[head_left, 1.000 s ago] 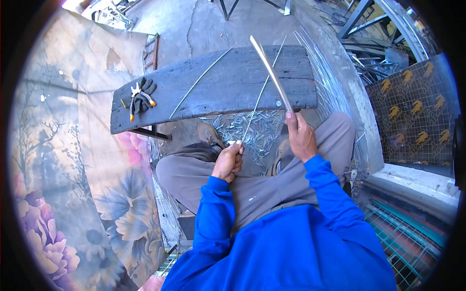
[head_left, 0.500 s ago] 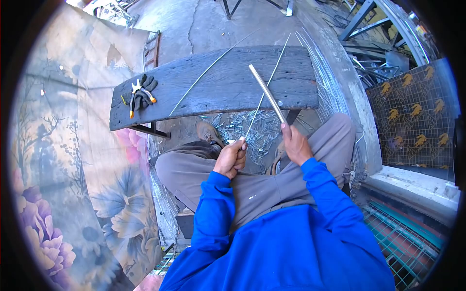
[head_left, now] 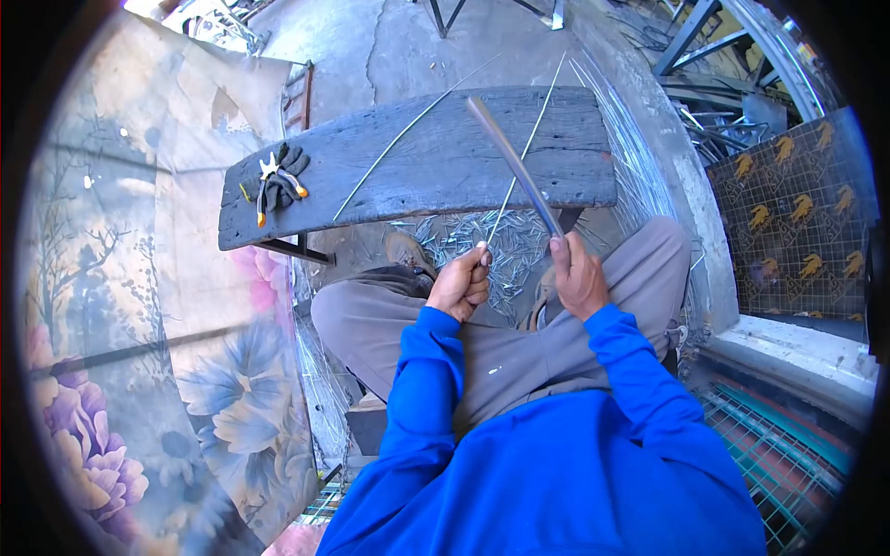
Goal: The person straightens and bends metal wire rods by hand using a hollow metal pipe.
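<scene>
Between its thumb and curled fingers, my left hand pinches the near end of a thin metal rod, which stretches away across a dark wooden bench. My right hand is wrapped round the lower end of a flat metal bar. The bar points up and to the left over the bench, crossing above the rod in view, slightly blurred. A second thin rod lies across the bench further left. Pliers with orange-tipped handles rest on a dark glove at the bench's left end.
Many short cut metal pieces litter the floor under the bench. Long thin rods lie right of the bench. A floral sheet hangs at the left. At the right are a patterned panel and green wire mesh.
The bar in my right hand dipped lower over the bench, then its far end rose somewhat again. My left hand keeps its hold on the rod. The whole view has shifted slightly.
</scene>
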`<state>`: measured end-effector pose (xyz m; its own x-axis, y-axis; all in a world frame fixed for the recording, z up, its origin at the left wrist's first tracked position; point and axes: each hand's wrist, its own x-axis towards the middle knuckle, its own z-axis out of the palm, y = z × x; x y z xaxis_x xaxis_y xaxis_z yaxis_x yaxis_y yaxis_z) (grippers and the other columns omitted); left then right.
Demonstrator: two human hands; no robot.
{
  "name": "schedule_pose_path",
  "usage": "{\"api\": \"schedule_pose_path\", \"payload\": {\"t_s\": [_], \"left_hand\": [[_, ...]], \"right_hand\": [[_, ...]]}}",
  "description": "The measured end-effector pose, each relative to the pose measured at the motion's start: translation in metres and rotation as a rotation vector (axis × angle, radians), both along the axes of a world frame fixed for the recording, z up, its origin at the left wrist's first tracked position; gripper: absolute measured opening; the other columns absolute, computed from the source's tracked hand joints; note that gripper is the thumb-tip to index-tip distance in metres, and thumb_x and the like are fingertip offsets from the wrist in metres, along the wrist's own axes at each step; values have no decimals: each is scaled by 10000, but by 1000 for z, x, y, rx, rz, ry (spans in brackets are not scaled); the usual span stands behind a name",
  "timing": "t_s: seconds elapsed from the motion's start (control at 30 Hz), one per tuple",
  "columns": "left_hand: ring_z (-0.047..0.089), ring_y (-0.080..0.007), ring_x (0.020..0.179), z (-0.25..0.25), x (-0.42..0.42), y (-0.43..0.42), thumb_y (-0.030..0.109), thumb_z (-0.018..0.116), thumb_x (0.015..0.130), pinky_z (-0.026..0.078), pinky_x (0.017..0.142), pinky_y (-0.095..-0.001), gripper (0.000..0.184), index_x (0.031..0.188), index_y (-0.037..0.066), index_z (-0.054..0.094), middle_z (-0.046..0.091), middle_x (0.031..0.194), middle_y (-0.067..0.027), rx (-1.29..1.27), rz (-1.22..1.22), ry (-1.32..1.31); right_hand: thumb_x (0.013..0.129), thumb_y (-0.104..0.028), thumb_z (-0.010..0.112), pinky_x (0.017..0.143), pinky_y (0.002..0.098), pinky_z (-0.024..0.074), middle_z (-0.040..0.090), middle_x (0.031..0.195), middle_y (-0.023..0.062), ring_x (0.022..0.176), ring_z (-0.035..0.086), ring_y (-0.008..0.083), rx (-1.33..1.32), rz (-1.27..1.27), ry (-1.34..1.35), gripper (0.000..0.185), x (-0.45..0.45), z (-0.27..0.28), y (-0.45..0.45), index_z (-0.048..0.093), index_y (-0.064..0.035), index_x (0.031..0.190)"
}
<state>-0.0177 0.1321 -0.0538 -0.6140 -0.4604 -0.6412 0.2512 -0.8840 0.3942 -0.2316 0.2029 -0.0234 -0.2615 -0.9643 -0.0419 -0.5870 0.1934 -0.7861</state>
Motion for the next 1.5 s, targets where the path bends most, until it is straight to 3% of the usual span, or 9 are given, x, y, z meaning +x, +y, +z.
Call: {"api": "schedule_pose_path", "payload": {"t_s": [0.1,0.3,0.63,0.73,0.93,1.0,1.33,1.4,1.5], "left_hand": [[162,-43,419,-5,-3,-7,356,452,1046,143,382,-240,297,835,148,466,214,547,94,-12,-9,-15],[159,-49,425,-7,-10,-15,357,457,1043,138,392,-254,294,831,154,467,216,550,93,-31,-10,-69],[160,-46,423,-10,-12,-20,351,477,1037,134,386,-249,292,830,146,474,212,540,94,-30,-7,-29],[159,-45,425,-10,-14,-24,346,479,1037,131,387,-250,287,834,143,473,211,542,95,-40,-9,-54],[175,-39,425,-12,-12,-17,339,480,1037,145,383,-241,285,840,133,474,221,551,95,-53,22,-21],[179,-39,427,-10,-12,-18,339,477,1038,150,385,-239,286,842,131,476,226,553,93,-63,17,-53],[178,-42,427,-10,-8,-7,344,472,1041,158,385,-238,293,838,133,474,228,553,90,-65,31,-52],[176,-44,427,-7,-6,-4,347,468,1043,160,386,-239,297,835,136,473,228,552,88,-30,63,-35],[175,-45,428,-5,-4,-1,343,463,1045,156,387,-243,295,837,135,473,228,553,87,-45,58,-79]], "right_hand": [[1018,-526,365,658,625,410,608,734,304,748,570,539,244,87,169,496,-8,-23,-5,497,-56,932],[1020,-516,371,662,627,408,605,722,297,745,571,533,27,6,18,490,-3,-15,3,482,-51,911],[1022,-489,397,631,616,418,602,697,278,726,577,520,54,7,79,469,0,-13,4,480,-46,896],[1025,-481,395,628,613,420,607,699,270,716,582,512,316,87,216,456,-4,-2,-7,487,-48,918],[1021,-514,369,638,613,432,622,726,284,723,588,516,-70,53,6,496,5,0,0,501,-45,926],[1026,-474,406,604,596,423,614,707,268,715,588,504,330,95,239,449,1,-14,-1,495,-48,916],[1016,-537,364,629,621,411,617,717,290,740,575,533,-65,-67,0,503,4,-3,-10,507,-62,929],[1015,-523,384,634,626,399,617,733,293,744,566,538,264,-20,154,473,-6,-19,-19,500,-71,940],[1013,-541,368,670,635,403,622,771,313,769,568,550,272,-18,123,505,-11,-5,-21,496,-57,951]]}}
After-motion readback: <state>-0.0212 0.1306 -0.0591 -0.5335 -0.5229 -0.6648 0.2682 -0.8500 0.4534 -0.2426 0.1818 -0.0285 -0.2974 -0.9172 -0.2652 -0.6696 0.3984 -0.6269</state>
